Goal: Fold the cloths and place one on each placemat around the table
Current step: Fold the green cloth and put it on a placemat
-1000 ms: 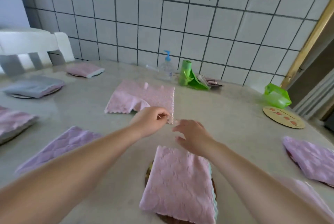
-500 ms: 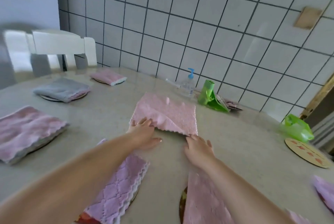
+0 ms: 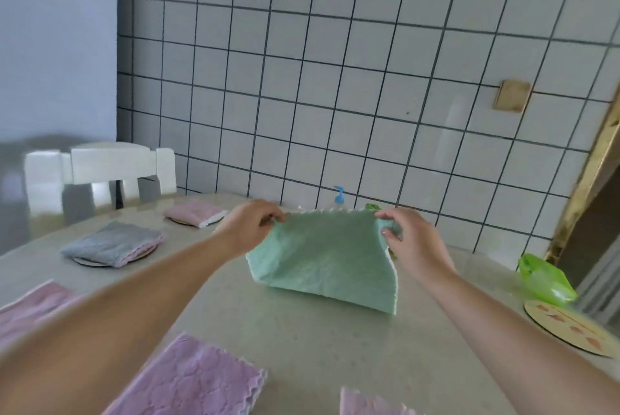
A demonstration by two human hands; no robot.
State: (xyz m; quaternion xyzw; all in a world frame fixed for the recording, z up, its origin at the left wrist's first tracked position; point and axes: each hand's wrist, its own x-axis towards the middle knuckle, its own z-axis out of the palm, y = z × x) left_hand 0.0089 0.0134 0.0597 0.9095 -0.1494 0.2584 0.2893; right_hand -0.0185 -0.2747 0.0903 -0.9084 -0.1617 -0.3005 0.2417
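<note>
With folded lilac quilted cloth (image 3: 188, 377) lying nearest, hold mint-green fleecy cloth (image 3: 327, 262) by its top corners: left hand (image 3: 250, 230) and right hand (image 3: 407, 242) each pinching one, probably to hang it flat for folding. Lower edge trailing on speckled beige table (image 3: 322, 341); bare round patterned placemat (image 3: 570, 327) at right, folded grey cloth (image 3: 112, 243) and pink cloth (image 3: 194, 211) on mats beyond.

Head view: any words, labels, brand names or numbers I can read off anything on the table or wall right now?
No readable text in this view.
Pump bottle: mostly hidden behind the green cloth; no label visible.
Round placemat: orange pictures only, blurred, no letters.
Tan wall plate: blank.
Green plastic bag: no print visible.
</note>
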